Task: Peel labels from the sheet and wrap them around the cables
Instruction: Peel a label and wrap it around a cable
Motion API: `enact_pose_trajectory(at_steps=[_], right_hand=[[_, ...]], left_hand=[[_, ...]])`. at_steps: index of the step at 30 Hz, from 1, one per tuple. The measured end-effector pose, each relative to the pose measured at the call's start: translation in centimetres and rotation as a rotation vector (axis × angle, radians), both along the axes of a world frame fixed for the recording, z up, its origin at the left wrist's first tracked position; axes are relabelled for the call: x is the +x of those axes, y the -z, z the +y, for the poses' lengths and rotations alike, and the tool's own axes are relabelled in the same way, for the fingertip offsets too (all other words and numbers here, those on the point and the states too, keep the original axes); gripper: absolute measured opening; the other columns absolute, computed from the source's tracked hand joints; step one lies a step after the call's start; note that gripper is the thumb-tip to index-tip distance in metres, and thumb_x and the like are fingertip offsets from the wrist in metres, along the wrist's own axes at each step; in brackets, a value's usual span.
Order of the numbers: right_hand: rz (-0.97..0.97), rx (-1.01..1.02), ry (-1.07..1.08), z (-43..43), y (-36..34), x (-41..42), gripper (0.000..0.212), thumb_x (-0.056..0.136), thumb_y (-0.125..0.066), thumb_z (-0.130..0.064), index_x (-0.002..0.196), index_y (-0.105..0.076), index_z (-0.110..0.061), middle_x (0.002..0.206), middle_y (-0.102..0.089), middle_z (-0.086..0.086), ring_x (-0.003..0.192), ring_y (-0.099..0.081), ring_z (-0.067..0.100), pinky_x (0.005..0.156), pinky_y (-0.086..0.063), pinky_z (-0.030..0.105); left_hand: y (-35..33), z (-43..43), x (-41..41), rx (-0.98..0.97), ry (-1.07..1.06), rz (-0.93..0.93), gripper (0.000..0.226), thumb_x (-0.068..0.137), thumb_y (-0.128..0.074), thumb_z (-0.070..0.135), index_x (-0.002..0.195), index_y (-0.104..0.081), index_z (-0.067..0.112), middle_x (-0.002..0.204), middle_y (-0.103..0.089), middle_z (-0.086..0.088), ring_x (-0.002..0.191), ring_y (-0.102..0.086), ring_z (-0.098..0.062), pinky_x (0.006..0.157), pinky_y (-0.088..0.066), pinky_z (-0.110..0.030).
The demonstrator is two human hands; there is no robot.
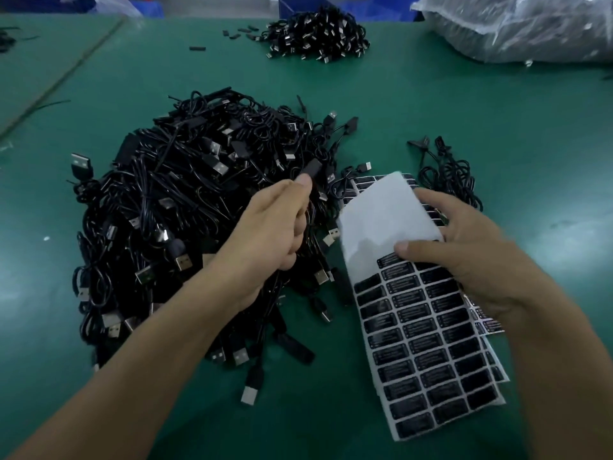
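**A:** Down at the front, how many labels are left on the label sheet (428, 343)?

**B:** Lots. Only the top part is bare white. The right hand (464, 250) holds it there, thumb on top, fingers round the back.

**A:** And the left hand (272, 227)?

**B:** Its fingers are closed round one cable (311, 169), the plug poking out. I see no label on it yet.

**A:** Behind it?

**B:** A big pile (172, 210) of cables waits. Farther back sits a small pile (318, 36); I can't tell if those have labels. I think most of the job is left.
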State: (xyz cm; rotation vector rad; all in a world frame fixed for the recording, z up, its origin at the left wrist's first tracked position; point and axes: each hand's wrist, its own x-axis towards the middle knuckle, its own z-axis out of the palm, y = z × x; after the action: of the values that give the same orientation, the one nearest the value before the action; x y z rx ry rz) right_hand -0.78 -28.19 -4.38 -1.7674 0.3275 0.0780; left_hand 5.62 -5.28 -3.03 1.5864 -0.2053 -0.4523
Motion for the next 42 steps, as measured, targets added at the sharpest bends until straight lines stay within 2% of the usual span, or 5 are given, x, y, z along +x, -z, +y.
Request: enact_pose_trajectory(at_steps=[9,14,18,23,42], right_hand=[[-0.246,0.426,0.025,1.4,0.4,0.3,0.082,0.074,-0.078,-0.008,0.146,-0.042,-0.018,0.118,-0.072,0.017,0.102,-0.072,0.034,0.080,-0.061,0.040],[-0.239,0.418,-0.047,3.0,0.6,0.5,0.080,0.074,-0.081,-0.014,0.144,-0.043,-0.022,0.120,-0.072,0.014,0.108,-0.070,0.032,0.090,-0.059,0.044],[-0.192,0.146,0.139,4.3,1.1,0.4,0.074,0.074,-0.085,-0.018,0.138,-0.048,-0.027,0.105,-0.075,0.006,0.095,-0.073,0.018,0.088,-0.058,0.047],[-0.342,-0.462,0.309,5.0,1.4,-0.1,0.029,0.075,-0.082,-0.041,0.096,-0.062,-0.036,0.089,-0.061,-0.012,0.075,-0.053,0.001,0.065,-0.040,0.013],[-0.294,-0.361,0.141,6.6,0.5,-0.3,0.019,0.086,-0.074,-0.041,0.070,-0.077,-0.029,0.061,-0.069,-0.018,0.058,-0.065,0.001,0.053,-0.047,0.012]], left_hand=[[0.8,-0.1,-0.1,0.080,0.031,0.010,0.035,0.098,-0.059,0.045,0.096,-0.056,0.011,0.086,-0.077,-0.004,0.072,-0.074,-0.016,0.034,-0.030,-0.017],[1.1,-0.2,-0.1,0.033,0.024,-0.049,0.050,0.079,-0.084,0.023,0.081,-0.034,0.022,0.055,-0.051,0.017,0.049,-0.049,-0.001,0.037,-0.031,-0.016],[1.4,-0.5,-0.1,-0.067,0.042,-0.072,0.048,0.080,-0.076,-0.008,0.079,-0.037,0.020,0.047,-0.052,0.020,0.042,-0.053,0.003,0.037,-0.036,-0.007],[2.0,-0.5,0.3,-0.114,-0.025,-0.090,0.053,0.077,-0.078,-0.009,0.079,-0.033,0.020,0.055,-0.042,0.015,0.043,-0.046,0.002,0.037,-0.036,-0.009],[1.8,-0.8,-0.2,-0.030,0.007,-0.334,0.047,0.065,-0.081,0.009,0.077,-0.036,0.015,0.061,-0.041,0.008,0.063,-0.049,-0.011,0.066,-0.053,-0.036]])
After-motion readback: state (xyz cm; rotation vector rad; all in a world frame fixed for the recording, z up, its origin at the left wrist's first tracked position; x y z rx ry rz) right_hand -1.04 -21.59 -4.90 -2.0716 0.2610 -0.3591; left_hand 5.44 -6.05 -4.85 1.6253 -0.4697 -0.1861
